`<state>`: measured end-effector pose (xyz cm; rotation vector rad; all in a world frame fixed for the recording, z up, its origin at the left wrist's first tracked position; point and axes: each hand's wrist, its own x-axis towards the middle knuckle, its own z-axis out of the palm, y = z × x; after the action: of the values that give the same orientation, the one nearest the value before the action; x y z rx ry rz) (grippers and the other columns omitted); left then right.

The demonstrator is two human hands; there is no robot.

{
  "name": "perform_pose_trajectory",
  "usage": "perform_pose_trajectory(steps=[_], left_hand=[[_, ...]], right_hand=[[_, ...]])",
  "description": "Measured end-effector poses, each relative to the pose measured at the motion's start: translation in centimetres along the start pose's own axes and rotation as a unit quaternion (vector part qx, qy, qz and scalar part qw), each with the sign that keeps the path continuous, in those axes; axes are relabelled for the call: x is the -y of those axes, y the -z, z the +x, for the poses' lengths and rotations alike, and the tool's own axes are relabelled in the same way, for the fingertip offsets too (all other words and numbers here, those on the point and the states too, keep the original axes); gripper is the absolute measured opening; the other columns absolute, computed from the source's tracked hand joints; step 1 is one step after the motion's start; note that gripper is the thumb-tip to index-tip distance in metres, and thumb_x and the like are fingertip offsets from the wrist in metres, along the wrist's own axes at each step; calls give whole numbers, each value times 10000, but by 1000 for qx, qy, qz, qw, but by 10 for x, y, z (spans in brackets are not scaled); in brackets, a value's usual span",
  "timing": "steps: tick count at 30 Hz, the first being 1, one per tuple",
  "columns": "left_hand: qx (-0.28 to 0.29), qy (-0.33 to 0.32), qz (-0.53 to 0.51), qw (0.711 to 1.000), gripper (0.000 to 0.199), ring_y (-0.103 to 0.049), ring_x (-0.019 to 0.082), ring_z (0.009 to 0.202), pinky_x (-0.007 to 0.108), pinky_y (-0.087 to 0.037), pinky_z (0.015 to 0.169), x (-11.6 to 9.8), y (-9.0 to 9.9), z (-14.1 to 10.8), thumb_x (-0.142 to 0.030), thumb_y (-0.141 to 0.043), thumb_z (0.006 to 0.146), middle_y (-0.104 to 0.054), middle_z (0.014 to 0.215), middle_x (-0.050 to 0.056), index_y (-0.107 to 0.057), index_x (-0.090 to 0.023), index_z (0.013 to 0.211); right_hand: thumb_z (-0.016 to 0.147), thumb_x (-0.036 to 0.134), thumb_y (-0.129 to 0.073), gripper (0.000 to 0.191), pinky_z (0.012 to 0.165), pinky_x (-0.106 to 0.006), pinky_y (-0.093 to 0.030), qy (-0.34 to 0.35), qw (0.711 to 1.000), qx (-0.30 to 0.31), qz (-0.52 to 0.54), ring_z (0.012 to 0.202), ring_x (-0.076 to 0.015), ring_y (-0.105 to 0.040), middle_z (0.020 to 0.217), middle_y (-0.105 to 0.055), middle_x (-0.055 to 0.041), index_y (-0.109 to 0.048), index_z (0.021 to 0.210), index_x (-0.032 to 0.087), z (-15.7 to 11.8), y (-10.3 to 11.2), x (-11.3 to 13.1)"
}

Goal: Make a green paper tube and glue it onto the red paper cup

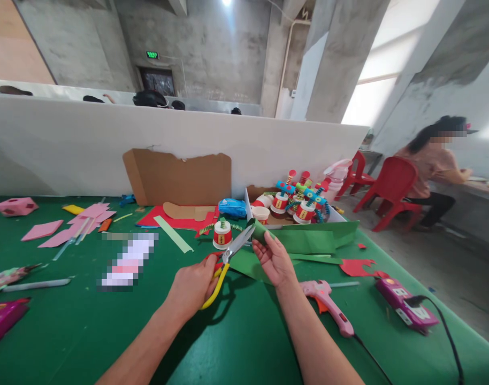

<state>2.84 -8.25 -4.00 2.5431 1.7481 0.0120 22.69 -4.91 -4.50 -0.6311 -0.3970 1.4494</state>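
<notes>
My left hand is closed around the handles of a pair of scissors with yellow grips and wide metal blades. The blade tips reach the edge of a rolled piece of green paper; whether they touch it I cannot tell. My right hand pinches this roll between thumb and fingers. Just behind the scissors a small red and white paper cup stands upside down, with folded green paper strips on its top and sides. Green paper sheets lie beyond my right hand.
A box of finished paper-cup figures stands at the back right. A pink glue gun and a purple power strip with cords lie right. Pink paper is at left, cardboard behind. A person sits far right.
</notes>
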Motion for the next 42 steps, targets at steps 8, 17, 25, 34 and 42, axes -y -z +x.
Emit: perform_pose_trajectory(steps=[8, 17, 25, 34, 42], left_hand=[[-7, 8, -6, 1000, 334, -699, 246, 828, 302, -498, 638, 1, -2, 1, -291, -388, 912, -707, 954, 99, -441, -187, 1225], [1, -6, -15, 1000, 275, -702, 263, 845, 317, -504, 644, 2, 2, -1, -290, -399, 914, -711, 966, 100, -468, -185, 1159], [18, -3, -20, 1000, 279, -704, 261, 865, 321, -510, 667, 0, 5, -2, -281, -387, 922, -718, 1006, 107, -460, -181, 1171], [21, -3, -14, 1000, 277, -708, 283, 852, 339, -512, 656, -1, 5, -1, -286, -377, 934, -719, 991, 116, -473, -176, 1170], [15, 15, -30, 999, 278, -704, 259, 861, 301, -495, 657, 2, 4, -1, -294, -379, 931, -713, 894, 94, -464, -186, 1173]], right_hand=[[648, 176, -832, 211, 544, -173, -589, -5, 1000, 18, -16, 572, -128, -704, 697, -748, -29, -658, 764, 144, -2, -1, -3], [629, 190, -844, 223, 568, -186, -593, 7, 1000, 11, -16, 588, -129, -705, 701, -750, -32, -664, 751, 142, -2, -2, -4], [647, 184, -832, 203, 561, -182, -589, 8, 1000, 15, -17, 590, -128, -705, 698, -747, -28, -661, 751, 144, -1, -1, -6], [677, 310, -819, 255, 519, -198, -588, -10, 1000, -20, -11, 543, -137, -691, 676, -741, -44, -659, 758, 129, -3, -6, -4], [700, 275, -806, 222, 404, -143, -514, -7, 998, -66, -1, 419, -82, -606, 567, -683, 43, -606, 696, 177, -2, -5, -2]])
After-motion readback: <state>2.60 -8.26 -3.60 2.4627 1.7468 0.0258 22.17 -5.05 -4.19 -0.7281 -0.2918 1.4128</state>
